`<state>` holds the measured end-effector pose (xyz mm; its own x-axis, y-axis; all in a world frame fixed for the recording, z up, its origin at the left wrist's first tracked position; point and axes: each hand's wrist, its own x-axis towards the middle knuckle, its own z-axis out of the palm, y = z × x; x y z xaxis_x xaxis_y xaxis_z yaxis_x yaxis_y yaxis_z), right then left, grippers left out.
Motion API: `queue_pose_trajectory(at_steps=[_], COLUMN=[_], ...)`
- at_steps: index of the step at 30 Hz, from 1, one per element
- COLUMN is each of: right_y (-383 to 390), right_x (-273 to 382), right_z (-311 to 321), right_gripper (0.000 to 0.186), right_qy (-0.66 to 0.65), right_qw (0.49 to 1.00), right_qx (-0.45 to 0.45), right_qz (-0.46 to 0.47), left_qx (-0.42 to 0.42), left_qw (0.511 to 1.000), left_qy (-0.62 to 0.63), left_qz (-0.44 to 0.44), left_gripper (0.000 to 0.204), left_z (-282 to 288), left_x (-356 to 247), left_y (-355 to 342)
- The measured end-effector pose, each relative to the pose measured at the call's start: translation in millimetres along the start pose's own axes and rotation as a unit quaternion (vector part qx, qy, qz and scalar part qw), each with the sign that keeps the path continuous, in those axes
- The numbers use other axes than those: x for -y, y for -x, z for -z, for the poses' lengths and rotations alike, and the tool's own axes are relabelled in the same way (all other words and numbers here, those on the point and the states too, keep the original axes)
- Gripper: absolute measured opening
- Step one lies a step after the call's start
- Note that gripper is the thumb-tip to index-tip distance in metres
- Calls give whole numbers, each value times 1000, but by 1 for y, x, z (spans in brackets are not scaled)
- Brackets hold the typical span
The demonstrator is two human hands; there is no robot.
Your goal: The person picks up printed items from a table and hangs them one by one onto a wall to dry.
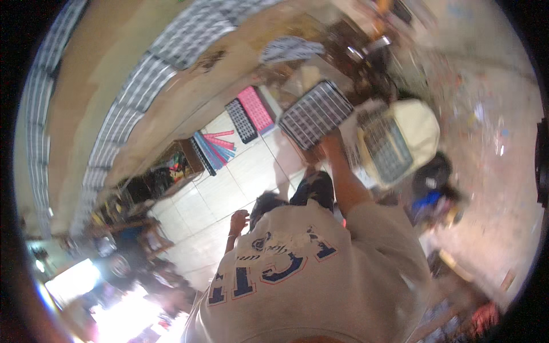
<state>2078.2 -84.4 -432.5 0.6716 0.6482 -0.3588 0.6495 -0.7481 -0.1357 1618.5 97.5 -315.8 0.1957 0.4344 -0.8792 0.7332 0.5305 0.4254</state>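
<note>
My right hand [329, 144] grips the near edge of a flat stack of dark grey-and-white checked cloth [318, 113], partly hiding its fingers beneath it. At my left side, my left hand [238, 222] hangs with loosely bent fingers and holds nothing that I can see. Beyond the hands on the white tiled floor lie a pink patterned cloth piece [255, 107] and a black-and-white patterned piece [241, 120]. Fanned pink and blue cloth strips [216, 150] lie farther left.
A cream sack [426, 128] with a checked cloth piece [389, 150] on it stands right of my right arm. Long checked cloth lengths [123, 114] stretch along the left wall. A patterned cloth bundle [291, 50] sits at the far side. Blurred clutter surrounds a bright light, lower left.
</note>
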Motion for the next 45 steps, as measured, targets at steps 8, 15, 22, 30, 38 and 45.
queue_pose_trajectory(at_steps=[8, 15, 22, 30, 38, 45], right_y=[130, 148, 123, 113, 205, 275], right_x=[92, 347, 584, 810, 1071, 1238], right_z=[-12, -30, -75, -197, -262, -257], right_gripper=[19, 19, 27, 22, 21, 20], right_qy=[-446, -203, -202, -18, 77, 58], right_qw=[883, 965, 875, 843, 785, 783], right_qx=[70, 115, 372, 516, 539, 475], right_qz=[-125, 120, 234, 151, 297, 397], left_qx=[-156, -343, -417, -457, -352, -542], left_qw=[946, 908, 721, 698, 437, 433], left_qy=[53, 206, 533, 490, 754, 656], left_qz=[-281, 124, 150, 254, 341, 297], left_gripper=[31, 32, 31, 35, 30, 34], left_z=[63, 110, 120, 133, 210, 348], left_x=[132, 331, 424, 422, 391, 418], left_y=[20, 41, 83, 48, 24, 28])
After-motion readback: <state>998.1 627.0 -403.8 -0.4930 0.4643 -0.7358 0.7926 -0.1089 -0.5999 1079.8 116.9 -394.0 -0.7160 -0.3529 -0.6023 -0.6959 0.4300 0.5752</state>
